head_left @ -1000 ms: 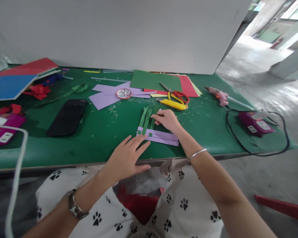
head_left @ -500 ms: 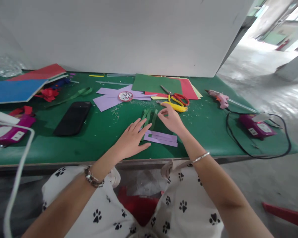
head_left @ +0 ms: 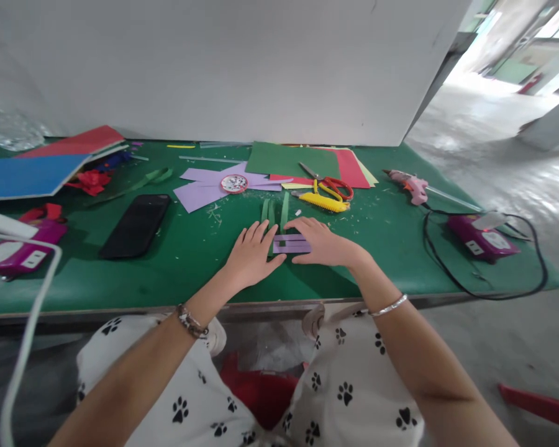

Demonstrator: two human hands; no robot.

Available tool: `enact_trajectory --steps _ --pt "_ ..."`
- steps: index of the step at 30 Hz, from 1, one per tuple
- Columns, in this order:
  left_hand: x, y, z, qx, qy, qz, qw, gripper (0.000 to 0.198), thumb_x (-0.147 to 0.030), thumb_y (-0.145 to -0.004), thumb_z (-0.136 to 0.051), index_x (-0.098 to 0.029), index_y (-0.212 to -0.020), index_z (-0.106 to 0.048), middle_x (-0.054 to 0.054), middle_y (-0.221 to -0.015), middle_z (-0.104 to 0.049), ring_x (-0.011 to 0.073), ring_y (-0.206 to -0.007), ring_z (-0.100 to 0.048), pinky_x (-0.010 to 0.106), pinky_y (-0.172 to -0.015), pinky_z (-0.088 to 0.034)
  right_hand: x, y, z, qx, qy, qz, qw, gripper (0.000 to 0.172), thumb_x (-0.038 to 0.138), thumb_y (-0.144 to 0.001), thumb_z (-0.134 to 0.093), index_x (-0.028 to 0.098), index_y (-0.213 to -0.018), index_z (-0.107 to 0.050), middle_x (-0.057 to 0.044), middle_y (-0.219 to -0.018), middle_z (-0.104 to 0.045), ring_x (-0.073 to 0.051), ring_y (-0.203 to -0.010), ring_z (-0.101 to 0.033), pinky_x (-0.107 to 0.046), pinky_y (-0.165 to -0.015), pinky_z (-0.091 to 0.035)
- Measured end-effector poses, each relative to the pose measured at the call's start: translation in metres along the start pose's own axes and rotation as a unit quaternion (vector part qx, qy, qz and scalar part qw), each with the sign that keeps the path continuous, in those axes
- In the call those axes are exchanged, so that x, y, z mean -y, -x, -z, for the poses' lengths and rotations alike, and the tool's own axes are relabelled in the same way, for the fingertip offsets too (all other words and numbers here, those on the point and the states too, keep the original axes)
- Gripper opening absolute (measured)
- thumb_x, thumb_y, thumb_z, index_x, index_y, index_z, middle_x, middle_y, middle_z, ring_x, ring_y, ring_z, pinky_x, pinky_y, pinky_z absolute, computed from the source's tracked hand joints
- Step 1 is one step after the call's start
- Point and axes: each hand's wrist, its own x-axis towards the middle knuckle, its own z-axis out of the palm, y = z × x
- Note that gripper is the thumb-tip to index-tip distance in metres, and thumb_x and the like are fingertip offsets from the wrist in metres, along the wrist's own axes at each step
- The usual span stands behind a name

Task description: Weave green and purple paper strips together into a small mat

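Purple paper strips (head_left: 289, 244) lie side by side across green paper strips (head_left: 284, 211), with a bit of green showing between them near their left end. My left hand (head_left: 253, 254) rests flat with its fingers spread, over part of the green strips and at the left end of the purple ones. Across from it, my right hand (head_left: 326, 244) covers the right part of the purple strips. Its thumb is at their near edge and its curved fingers at their far edge. A small pale scrap (head_left: 298, 212) lies just beyond the right hand.
Yellow-handled cutter (head_left: 323, 201), scissors (head_left: 338, 187) and a green sheet (head_left: 293, 160) over red and yellow ones lie behind my hands. Left are purple paper pieces (head_left: 198, 192) with a small round dish (head_left: 233, 184) and a black phone (head_left: 136, 226). Right are a pink glue gun (head_left: 412, 186) and cable.
My right hand has come down and nearer from above the green strips onto the purple strips. A pale scrap now shows where it was. My left hand has shifted slightly.
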Motion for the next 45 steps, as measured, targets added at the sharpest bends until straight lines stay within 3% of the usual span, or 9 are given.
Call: enact_trajectory --steps 4,8,13,19,24,30,40,45 --pt "0.017 0.005 0.004 0.023 0.016 -0.063 0.998 0.063 -0.048 -0.088 -0.035 -0.014 -0.139 -0.024 0.014 -0.147 -0.021 0.0294 -0.135 -0.018 0.048 -0.107 -0.022 0.006 -0.003 -0.002 -0.006 0.01 0.02 1.0 0.035 0.022 -0.07 -0.06 0.022 -0.104 -0.05 -0.007 -0.116 -0.052 -0.024 -0.111 -0.045 -0.047 -0.096 -0.033" --pt "0.034 0.006 0.008 0.02 0.017 -0.109 0.994 0.061 -0.047 -0.089 -0.032 -0.014 -0.14 -0.024 0.013 -0.148 -0.019 0.0278 -0.135 -0.016 0.045 -0.107 -0.025 0.007 -0.007 -0.001 -0.018 -0.002 0.041 0.999 0.033 0.019 -0.07 -0.06 0.019 -0.102 -0.052 -0.008 -0.111 -0.055 -0.024 -0.107 -0.049 -0.044 -0.093 -0.036" --pt "0.039 0.003 0.008 0.048 -0.003 -0.103 0.994 0.059 -0.047 -0.09 -0.03 -0.015 -0.14 -0.025 0.01 -0.148 -0.018 0.0266 -0.136 -0.014 0.046 -0.109 -0.02 0.004 -0.01 0.0 -0.013 -0.045 0.084 0.995 0.036 0.016 -0.071 -0.059 0.017 -0.107 -0.051 -0.01 -0.11 -0.057 -0.023 -0.105 -0.05 -0.041 -0.09 -0.04" --pt "0.03 0.006 0.005 0.04 -0.021 -0.079 0.996 0.055 -0.044 -0.092 -0.028 -0.017 -0.14 -0.023 0.009 -0.148 -0.019 0.0257 -0.136 -0.014 0.048 -0.108 -0.02 0.001 -0.012 -0.006 -0.022 -0.084 0.104 0.991 0.038 0.015 -0.075 -0.056 0.017 -0.112 -0.049 -0.01 -0.112 -0.055 -0.021 -0.107 -0.049 -0.039 -0.091 -0.041" --pt "0.039 0.011 0.005 0.039 -0.005 -0.098 0.994 0.058 -0.048 -0.092 -0.021 -0.016 -0.141 -0.021 0.008 -0.149 -0.016 0.0238 -0.136 -0.016 0.045 -0.108 -0.021 0.006 -0.009 -0.01 -0.044 -0.071 0.085 0.993 0.033 0.012 -0.073 -0.056 0.018 -0.104 -0.049 -0.009 -0.106 -0.054 -0.021 -0.104 -0.05 -0.038 -0.089 -0.042" --pt "0.052 0.017 -0.002 0.015 -0.004 -0.116 0.993 0.056 -0.047 -0.093 -0.016 -0.017 -0.14 -0.024 0.006 -0.147 -0.023 0.022 -0.136 -0.018 0.043 -0.109 -0.02 0.01 -0.007 -0.012 -0.058 -0.037 0.056 0.996 0.024 0.013 -0.072 -0.055 0.019 -0.094 -0.048 -0.007 -0.099 -0.055 -0.021 -0.093 -0.051 -0.037 -0.082 -0.044" --pt "0.048 0.016 -0.002 0.018 -0.013 -0.105 0.994 0.055 -0.043 -0.093 -0.019 -0.014 -0.139 -0.026 0.007 -0.146 -0.025 0.0231 -0.135 -0.019 0.045 -0.109 -0.021 0.013 -0.017 -0.015 -0.059 -0.06 0.084 0.993 0.026 0.011 -0.071 -0.055 0.02 -0.095 -0.05 -0.007 -0.099 -0.057 -0.021 -0.097 -0.052 -0.037 -0.087 -0.042" --pt "0.047 0.017 -0.002 -0.02 -0.007 -0.118 0.993 0.054 -0.044 -0.093 -0.022 -0.017 -0.14 -0.023 0.008 -0.147 -0.025 0.0228 -0.134 -0.022 0.043 -0.107 -0.025 0.012 -0.018 -0.016 -0.062 -0.058 0.082 0.993 0.026 0.012 -0.071 -0.056 0.018 -0.096 -0.05 -0.008 -0.101 -0.057 -0.021 -0.097 -0.052 -0.038 -0.087 -0.042"
